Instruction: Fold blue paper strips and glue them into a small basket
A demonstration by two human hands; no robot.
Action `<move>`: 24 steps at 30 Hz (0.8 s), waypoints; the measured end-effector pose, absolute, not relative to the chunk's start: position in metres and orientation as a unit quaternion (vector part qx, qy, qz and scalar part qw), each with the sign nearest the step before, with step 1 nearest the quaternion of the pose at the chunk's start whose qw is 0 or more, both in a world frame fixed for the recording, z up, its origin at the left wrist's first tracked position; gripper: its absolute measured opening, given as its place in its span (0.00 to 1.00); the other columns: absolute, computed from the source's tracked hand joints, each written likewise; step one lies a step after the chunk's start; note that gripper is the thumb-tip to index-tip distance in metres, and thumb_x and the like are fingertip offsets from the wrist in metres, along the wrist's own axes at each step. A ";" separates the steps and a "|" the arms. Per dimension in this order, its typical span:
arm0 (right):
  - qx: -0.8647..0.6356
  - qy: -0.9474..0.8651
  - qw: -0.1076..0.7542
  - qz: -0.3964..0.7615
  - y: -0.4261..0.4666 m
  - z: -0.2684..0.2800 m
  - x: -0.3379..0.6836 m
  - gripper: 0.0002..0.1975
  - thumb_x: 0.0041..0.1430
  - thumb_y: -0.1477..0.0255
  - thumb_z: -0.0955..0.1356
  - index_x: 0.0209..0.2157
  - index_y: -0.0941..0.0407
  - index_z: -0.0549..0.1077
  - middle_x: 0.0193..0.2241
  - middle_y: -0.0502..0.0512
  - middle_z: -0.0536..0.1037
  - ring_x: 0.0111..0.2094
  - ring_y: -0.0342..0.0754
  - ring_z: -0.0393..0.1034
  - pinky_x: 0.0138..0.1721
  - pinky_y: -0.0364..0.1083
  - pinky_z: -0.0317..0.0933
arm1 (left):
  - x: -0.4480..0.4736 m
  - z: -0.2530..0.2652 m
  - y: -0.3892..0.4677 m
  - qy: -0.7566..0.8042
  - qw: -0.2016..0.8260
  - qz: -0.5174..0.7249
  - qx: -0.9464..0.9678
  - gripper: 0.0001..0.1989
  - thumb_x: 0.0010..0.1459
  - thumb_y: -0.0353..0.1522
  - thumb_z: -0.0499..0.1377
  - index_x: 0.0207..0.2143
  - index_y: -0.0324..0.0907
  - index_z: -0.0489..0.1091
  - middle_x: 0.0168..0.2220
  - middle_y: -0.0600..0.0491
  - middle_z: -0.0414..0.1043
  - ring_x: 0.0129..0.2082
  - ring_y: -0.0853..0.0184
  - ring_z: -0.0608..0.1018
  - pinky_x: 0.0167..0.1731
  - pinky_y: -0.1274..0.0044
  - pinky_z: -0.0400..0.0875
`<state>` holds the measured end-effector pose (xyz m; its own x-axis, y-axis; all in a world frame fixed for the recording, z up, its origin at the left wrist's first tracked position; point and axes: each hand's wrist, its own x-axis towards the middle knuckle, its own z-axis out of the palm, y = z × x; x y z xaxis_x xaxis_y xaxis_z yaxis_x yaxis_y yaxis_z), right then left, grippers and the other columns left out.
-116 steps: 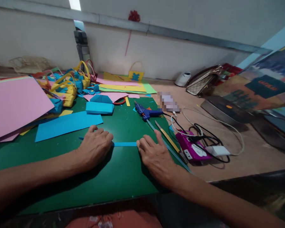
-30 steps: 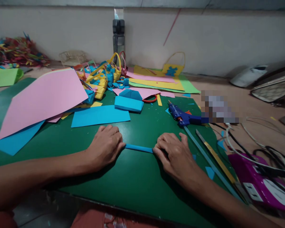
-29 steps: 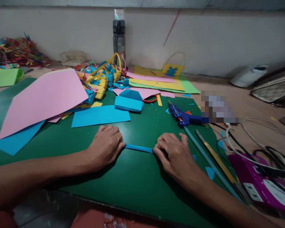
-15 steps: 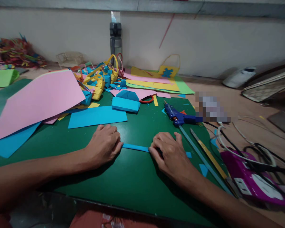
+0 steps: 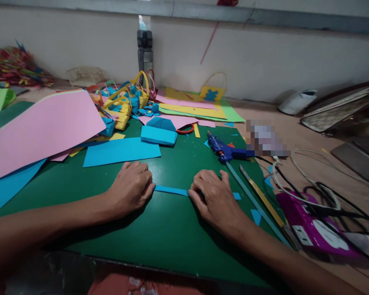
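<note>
A narrow blue paper strip [image 5: 171, 190] stretches between my two hands, low over the green board [image 5: 160, 237]. My left hand [image 5: 133, 186] is closed on its left end, thumb against the curled fingers. At the other end my right hand [image 5: 213, 194] pinches the strip with thumb and forefinger, the rest of its fingers curled. Both ends are hidden inside the hands. Beyond them lie a folded blue paper piece [image 5: 158, 135] with a raised flap and a flat blue paper sheet [image 5: 121, 152].
A blue glue gun [image 5: 226, 149] and a yellow cutter knife [image 5: 260, 194] lie right of my right hand. Farther right is a purple power strip [image 5: 313, 225] with cables. Pink paper [image 5: 49, 127] covers the left, and small yellow paper baskets [image 5: 121, 114] stand behind.
The whole scene has shifted slightly left in view as the head turned a little. Both hands keep their hold on the blue strip, with hardly any movement of their own.
</note>
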<state>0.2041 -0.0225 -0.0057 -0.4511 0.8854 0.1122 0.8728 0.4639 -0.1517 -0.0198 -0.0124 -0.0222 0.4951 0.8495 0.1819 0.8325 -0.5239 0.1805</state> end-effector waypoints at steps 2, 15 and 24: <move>-0.515 -0.852 0.088 0.031 -0.022 -0.007 0.205 0.10 0.59 0.74 0.60 0.23 0.56 0.63 0.30 0.55 0.69 0.35 0.50 0.62 0.40 0.53 0.49 | -0.019 -0.022 -0.012 0.488 0.033 0.116 0.865 0.11 0.59 0.31 0.49 0.24 0.39 0.64 0.27 0.51 0.66 0.30 0.64 0.67 0.32 0.71 0.55; -0.516 -0.850 0.102 0.043 -0.021 -0.007 0.205 0.08 0.57 0.75 0.62 0.24 0.55 0.64 0.29 0.53 0.70 0.35 0.50 0.62 0.40 0.53 0.48 | -0.019 -0.019 -0.013 0.491 0.048 0.086 0.866 0.07 0.59 0.31 0.51 0.32 0.40 0.67 0.31 0.51 0.67 0.34 0.62 0.68 0.34 0.70 0.55; -0.532 -0.834 0.114 0.089 -0.026 -0.002 0.204 0.06 0.56 0.79 0.61 0.31 0.55 0.67 0.33 0.54 0.72 0.40 0.52 0.63 0.42 0.53 0.48 | -0.002 -0.005 -0.019 0.359 -0.132 -0.021 0.924 0.27 0.61 0.28 0.49 0.58 0.62 0.51 0.33 0.51 0.65 0.32 0.62 0.67 0.36 0.68 0.55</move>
